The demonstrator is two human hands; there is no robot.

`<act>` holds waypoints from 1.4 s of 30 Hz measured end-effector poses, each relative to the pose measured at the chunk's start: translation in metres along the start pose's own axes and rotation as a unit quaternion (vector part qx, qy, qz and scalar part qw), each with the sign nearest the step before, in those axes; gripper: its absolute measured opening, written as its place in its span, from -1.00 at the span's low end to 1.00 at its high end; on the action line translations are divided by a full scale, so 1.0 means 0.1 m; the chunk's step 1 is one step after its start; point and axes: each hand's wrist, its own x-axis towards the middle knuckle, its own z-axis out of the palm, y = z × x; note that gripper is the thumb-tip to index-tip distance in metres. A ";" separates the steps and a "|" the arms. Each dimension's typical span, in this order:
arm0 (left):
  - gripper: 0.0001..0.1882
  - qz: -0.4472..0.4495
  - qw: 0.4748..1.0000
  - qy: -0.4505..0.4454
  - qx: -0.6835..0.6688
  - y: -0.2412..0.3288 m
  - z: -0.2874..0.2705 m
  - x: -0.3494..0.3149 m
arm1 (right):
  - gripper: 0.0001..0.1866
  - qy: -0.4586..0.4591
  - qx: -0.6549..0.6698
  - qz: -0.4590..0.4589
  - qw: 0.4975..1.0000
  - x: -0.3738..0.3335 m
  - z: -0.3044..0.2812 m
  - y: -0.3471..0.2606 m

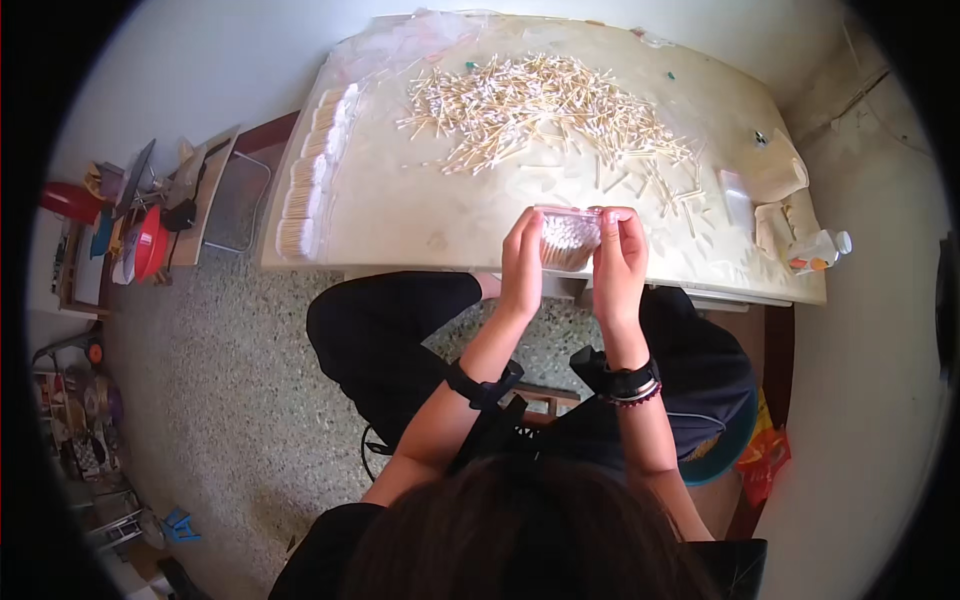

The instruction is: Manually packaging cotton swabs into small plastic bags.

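Observation:
Between my two hands, at the table's near edge, is a clear plastic pack of cotton swabs (569, 240), white tips up and wooden sticks below. My left hand (520, 262) grips its left side near the top. On the opposite side my right hand (620, 262) pinches the upper corner, thumb and fingers closed on the plastic. Beyond the hands a wide heap of loose cotton swabs (540, 105) spreads over the table (400, 215), with stray swabs toward the right. Filled packs of swabs (303, 185) stand in a row along the left edge.
Thin clear plastic bags (410, 50) lie at the far left corner. On the right are a plastic bottle (820, 250), a cardboard-coloured container (778, 182) and a small clear box (735, 198). A teal basin (722, 445) and a red bag (765, 460) sit on the floor at right.

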 end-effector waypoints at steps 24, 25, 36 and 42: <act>-0.68 0.093 0.995 0.001 0.023 0.64 0.32 -0.02 | -0.83 -0.118 -0.017 -0.060 0.991 0.09 0.25 -0.79; -0.67 0.085 0.996 0.002 0.037 0.69 0.29 0.03 | -0.82 -0.148 -0.082 -0.070 0.983 0.17 0.22 -0.84; -0.60 0.113 0.978 -0.097 0.147 0.99 0.17 0.95 | -0.85 -0.146 -0.068 -0.021 0.987 0.85 0.42 -0.88; -0.59 0.099 0.962 -0.082 0.242 0.99 0.20 1.38 | -0.81 -0.074 -0.080 0.022 0.994 1.35 0.28 -0.78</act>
